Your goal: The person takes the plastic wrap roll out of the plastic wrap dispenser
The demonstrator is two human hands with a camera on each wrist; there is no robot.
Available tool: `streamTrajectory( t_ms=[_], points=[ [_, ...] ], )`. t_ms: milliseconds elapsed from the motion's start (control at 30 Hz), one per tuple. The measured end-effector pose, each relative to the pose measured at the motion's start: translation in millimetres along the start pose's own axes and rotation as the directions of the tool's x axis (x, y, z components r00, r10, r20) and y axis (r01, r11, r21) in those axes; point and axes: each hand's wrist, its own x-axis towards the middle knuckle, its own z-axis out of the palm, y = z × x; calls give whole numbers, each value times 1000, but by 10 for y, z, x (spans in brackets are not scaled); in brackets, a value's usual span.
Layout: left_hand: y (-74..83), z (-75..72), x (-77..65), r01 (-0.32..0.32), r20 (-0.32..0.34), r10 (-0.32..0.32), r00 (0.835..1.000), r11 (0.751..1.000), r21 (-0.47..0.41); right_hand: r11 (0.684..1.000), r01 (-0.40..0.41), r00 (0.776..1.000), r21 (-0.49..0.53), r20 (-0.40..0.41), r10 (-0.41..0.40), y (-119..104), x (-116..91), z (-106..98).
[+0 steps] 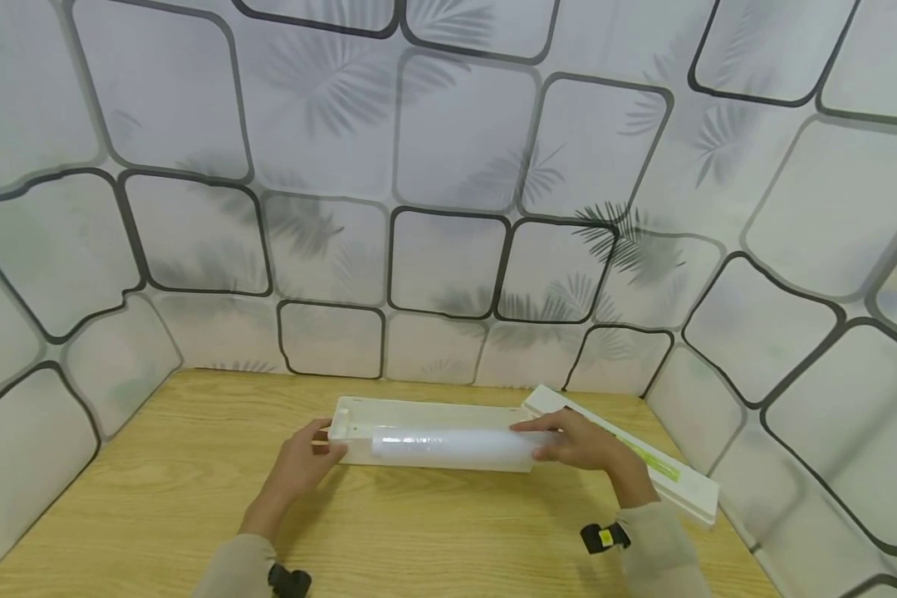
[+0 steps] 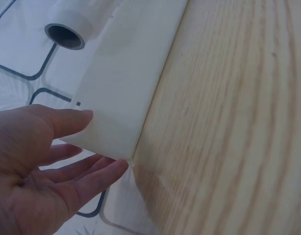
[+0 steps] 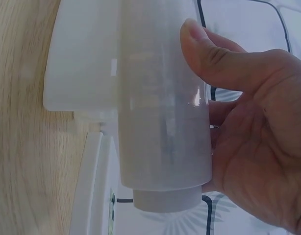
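Observation:
A roll of cling film (image 1: 448, 446) lies lengthwise over the front of a long white open box (image 1: 433, 411). My right hand (image 1: 579, 440) grips the roll near its right end, thumb on one side and fingers on the other. In the right wrist view the wrapped film (image 3: 163, 122) ends in a short bare core. My left hand (image 1: 305, 457) holds the box's left end, its thumb on the front wall and its fingers at the end wall. The roll's hollow core (image 2: 64, 36) shows above the box wall (image 2: 126, 83) in the left wrist view.
A long white lid (image 1: 695, 490) with a green label lies slanted behind and to the right of my right hand. All of it rests on a wooden table (image 1: 157, 490), with patterned walls (image 1: 448, 266) at the back and both sides.

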Motion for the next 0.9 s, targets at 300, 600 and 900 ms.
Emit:
streamTrajectory(
  t_ms=[300, 600, 900],
  points=[
    [-16, -2, 8, -13, -3, 13, 1000, 1000, 3, 999, -33, 999, 19, 20, 33, 12, -52, -4],
    [18, -16, -6, -27, -1, 27, 1000, 1000, -3, 999, -28, 1000, 20, 14, 27, 26, -107, 8],
    [8, -8, -1, -18, 8, 18, 1000, 1000, -3, 1000, 2, 1000, 19, 1, -2, 36, -171, 9]
  ],
)
